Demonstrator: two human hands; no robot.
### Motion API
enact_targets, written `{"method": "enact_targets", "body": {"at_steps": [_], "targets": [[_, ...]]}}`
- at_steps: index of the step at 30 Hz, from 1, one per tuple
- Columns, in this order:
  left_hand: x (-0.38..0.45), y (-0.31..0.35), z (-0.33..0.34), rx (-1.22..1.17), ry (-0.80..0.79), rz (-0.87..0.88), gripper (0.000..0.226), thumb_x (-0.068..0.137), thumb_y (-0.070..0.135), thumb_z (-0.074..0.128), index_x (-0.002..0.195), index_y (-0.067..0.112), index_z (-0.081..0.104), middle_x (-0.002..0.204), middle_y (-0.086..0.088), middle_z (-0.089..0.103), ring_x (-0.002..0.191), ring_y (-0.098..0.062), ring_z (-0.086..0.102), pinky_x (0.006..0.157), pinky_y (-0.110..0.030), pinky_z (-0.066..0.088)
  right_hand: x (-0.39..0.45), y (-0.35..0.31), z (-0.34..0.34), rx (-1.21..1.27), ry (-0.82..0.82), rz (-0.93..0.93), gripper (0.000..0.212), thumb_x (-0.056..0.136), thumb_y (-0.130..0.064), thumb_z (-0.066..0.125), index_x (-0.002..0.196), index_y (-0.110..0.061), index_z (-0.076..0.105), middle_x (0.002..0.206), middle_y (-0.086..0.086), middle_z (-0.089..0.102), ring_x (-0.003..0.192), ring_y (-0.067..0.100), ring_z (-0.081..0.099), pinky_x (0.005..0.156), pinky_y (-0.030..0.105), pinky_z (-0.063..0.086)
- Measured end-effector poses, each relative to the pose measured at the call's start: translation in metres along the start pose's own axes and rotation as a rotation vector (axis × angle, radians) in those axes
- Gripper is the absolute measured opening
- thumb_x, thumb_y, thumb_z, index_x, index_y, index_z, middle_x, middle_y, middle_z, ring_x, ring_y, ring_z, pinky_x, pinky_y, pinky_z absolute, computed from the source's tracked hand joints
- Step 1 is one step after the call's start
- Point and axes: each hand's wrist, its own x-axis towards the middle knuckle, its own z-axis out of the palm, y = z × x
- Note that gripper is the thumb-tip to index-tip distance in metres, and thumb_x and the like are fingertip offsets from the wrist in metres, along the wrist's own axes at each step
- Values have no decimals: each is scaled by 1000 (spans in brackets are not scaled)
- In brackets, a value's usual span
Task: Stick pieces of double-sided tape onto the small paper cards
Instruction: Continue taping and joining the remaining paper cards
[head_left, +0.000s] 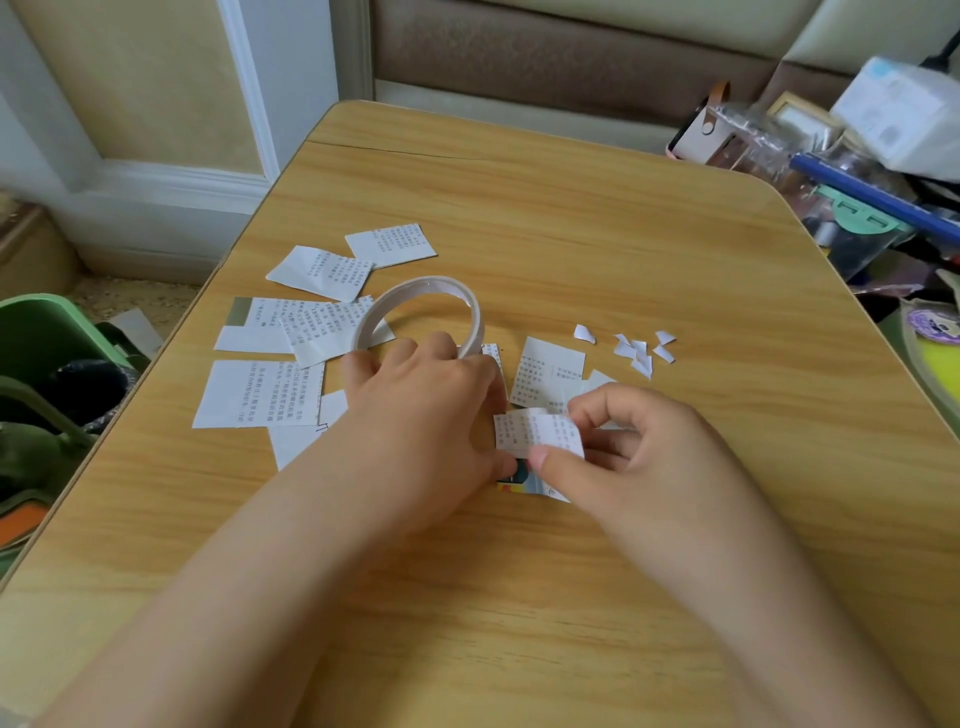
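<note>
Wood-grain worktop (571, 597) fills most of the frame, bare in the lower half where both forearms come in from the bottom edge; just above centre the right hand (639, 457) pinches a small printed card (537, 434) between thumb and curled fingers, the card's long axis running left to right and tilted slightly down to the right; the left hand (431, 415) lies palm-down immediately left of that card, its fingers curled at the near rim of the tape roll (423, 317), which stands on edge; whether those fingers actually pinch the tape's free end I cannot tell. A colourful scrap (519, 480) peeks out beneath both hands. Judging from this, the coming move brings tape from the left across to the card on the right, so the left hand is nearer the roll and the right steadies the card. Further up, loose cards (311, 273) lie at centre left, and torn backing bits (636, 353) at centre right; the cards carry dense printed characters too small to read; no brand is legible.
</note>
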Motion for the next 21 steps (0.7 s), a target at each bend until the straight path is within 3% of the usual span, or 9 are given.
{"method": "enact_targets", "body": {"at_steps": [5, 7, 9, 11, 14, 16, 18, 21], "targets": [[0, 0, 0, 1, 3, -6, 42, 75, 62, 63, 109, 42, 49, 86, 12, 28, 113, -15, 38, 91, -34, 20, -2, -3, -4, 16, -45, 13, 11, 71, -27, 73, 75, -19, 67, 80, -7, 72, 76, 12, 69, 78, 39, 56], [-1, 0, 0, 4, 4, -10, 43, 75, 63, 63, 109, 41, 49, 86, 12, 27, 114, -15, 39, 90, -34, 19, -2, -2, -3, 27, -39, 3, 12, 67, -32, 73, 74, -24, 67, 85, -10, 70, 81, 10, 67, 77, 31, 54], [-1, 0, -1, -6, 12, -9, 39, 75, 62, 63, 105, 42, 48, 84, 12, 28, 113, -14, 39, 90, -33, 19, -2, 0, -1, 30, 10, -16, 14, 65, -32, 75, 75, -31, 65, 96, -20, 64, 93, -3, 62, 78, 17, 48], [-2, 0, -1, -21, 16, -7, 35, 75, 59, 63, 98, 42, 44, 83, 14, 28, 111, -13, 38, 90, -33, 19, 0, 2, 1, 22, 66, -40, 20, 68, -26, 77, 77, -36, 63, 104, -27, 57, 103, -5, 58, 85, 20, 46], [-2, 0, -3, -59, 29, 2, 31, 77, 55, 64, 96, 43, 44, 88, 13, 32, 110, -11, 39, 96, -33, 20, 2, 3, 2, 12, 99, -59, 19, 72, -19, 77, 77, -30, 62, 82, 1, 69, 82, 19, 67, 73, 35, 54], [-3, 0, -7, -152, 61, -7, 26, 78, 50, 66, 98, 42, 50, 89, 15, 35, 103, -6, 38, 95, -32, 21, 4, 3, -1, 50, 140, -89, 18, 74, -17, 76, 75, -27, 61, 65, 12, 64, 66, 31, 62, 56, 28, 46], [-5, 0, -13, -321, 115, -34, 20, 80, 44, 65, 98, 39, 58, 87, 17, 35, 83, 1, 36, 90, -30, 27, 5, 3, -7, 147, 193, -129, 17, 74, -13, 75, 72, -23, 62, 53, 3, 59, 52, 22, 54, 52, 22, 40], [-9, 5, -23, -566, 231, -39, 20, 73, 51, 56, 85, 37, 65, 72, 13, 38, 69, 13, 46, 80, -29, 36, 8, -3, -14, 350, 207, -189, 15, 76, -6, 74, 71, -16, 64, 64, 7, 67, 59, 14, 58, 58, 24, 46]]}}
